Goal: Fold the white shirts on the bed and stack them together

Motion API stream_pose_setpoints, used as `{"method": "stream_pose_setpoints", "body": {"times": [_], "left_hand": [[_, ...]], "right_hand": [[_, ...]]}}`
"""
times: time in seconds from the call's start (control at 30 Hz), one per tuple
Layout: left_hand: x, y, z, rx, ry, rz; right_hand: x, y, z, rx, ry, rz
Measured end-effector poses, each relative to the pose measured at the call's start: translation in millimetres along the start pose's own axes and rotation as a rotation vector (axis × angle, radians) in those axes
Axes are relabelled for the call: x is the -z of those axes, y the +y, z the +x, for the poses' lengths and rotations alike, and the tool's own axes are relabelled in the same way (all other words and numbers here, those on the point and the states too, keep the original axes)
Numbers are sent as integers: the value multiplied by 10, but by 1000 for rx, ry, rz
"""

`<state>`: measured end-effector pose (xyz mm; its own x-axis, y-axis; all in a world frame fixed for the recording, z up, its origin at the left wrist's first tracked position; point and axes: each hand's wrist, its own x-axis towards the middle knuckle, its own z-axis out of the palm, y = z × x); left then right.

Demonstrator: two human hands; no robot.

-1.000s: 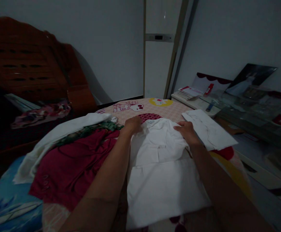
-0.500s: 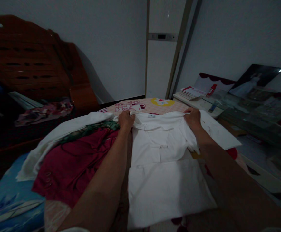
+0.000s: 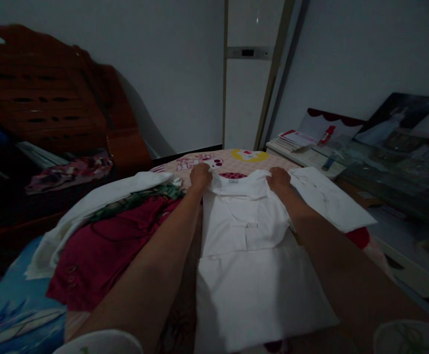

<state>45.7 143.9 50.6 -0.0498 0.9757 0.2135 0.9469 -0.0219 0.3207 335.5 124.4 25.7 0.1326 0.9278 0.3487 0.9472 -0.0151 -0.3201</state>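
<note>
A white shirt [image 3: 247,275] lies partly folded in front of me, its lower part turned up over itself and its neckline at the far end. My left hand [image 3: 200,178] is closed on the left shoulder by the collar. Closed on the right shoulder is my right hand [image 3: 279,181]. Between the two, the neck opening sags and a small dark label shows inside it. To the left lies a dark red garment [image 3: 114,246], with a green garment [image 3: 133,201] and a white garment [image 3: 100,196] beyond it. Another folded white garment [image 3: 328,196] lies on the right.
Beneath the clothes spreads a pink patterned cover [image 3: 185,160], with a blue printed cloth [image 3: 18,305] at the lower left. A wooden bench [image 3: 52,98] stands at left. On the right is a glass-topped table [image 3: 377,172] bearing papers [image 3: 291,140] and a framed photo [image 3: 399,118].
My hands have drawn closer together at the shirt's shoulders, the right one moving left. The collar edge, stretched nearly straight before, now dips in a curve.
</note>
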Motion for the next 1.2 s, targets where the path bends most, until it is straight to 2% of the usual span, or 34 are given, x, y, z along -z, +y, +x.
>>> {"method": "stream_pose_setpoints", "body": {"times": [0.1,0.17,0.4,0.5,0.63,0.73,0.87,0.97,1.03,1.1,1.2], "left_hand": [[-7,-14,-2,26,81,-22],[-63,-35,-16,45,115,-18],[-329,-168,-32,95,-21,-29],[-320,-168,-35,93,-3,-45],[-306,-112,-64,83,85,-38],[-342,-93,-64,114,37,-6],[-334,-127,17,146,-45,-2],[-230,-156,52,168,-88,-112],[-134,-166,14,163,-5,-176],[-41,-181,-70,154,114,-198],[52,-230,-220,200,151,-212]], "right_hand": [[-24,-19,-21,-79,70,29],[-45,-5,-31,-76,74,36],[-102,7,25,-56,-88,-126],[-145,-42,20,-2,-58,-135],[-228,-97,-39,7,73,-49],[-238,-96,-53,-47,-4,-28],[-111,-48,-34,-70,-115,-72],[68,-27,-82,-49,-52,-76],[195,-40,-168,-17,3,-38],[297,-75,-289,2,3,25],[356,-160,-491,16,-67,102]]}}
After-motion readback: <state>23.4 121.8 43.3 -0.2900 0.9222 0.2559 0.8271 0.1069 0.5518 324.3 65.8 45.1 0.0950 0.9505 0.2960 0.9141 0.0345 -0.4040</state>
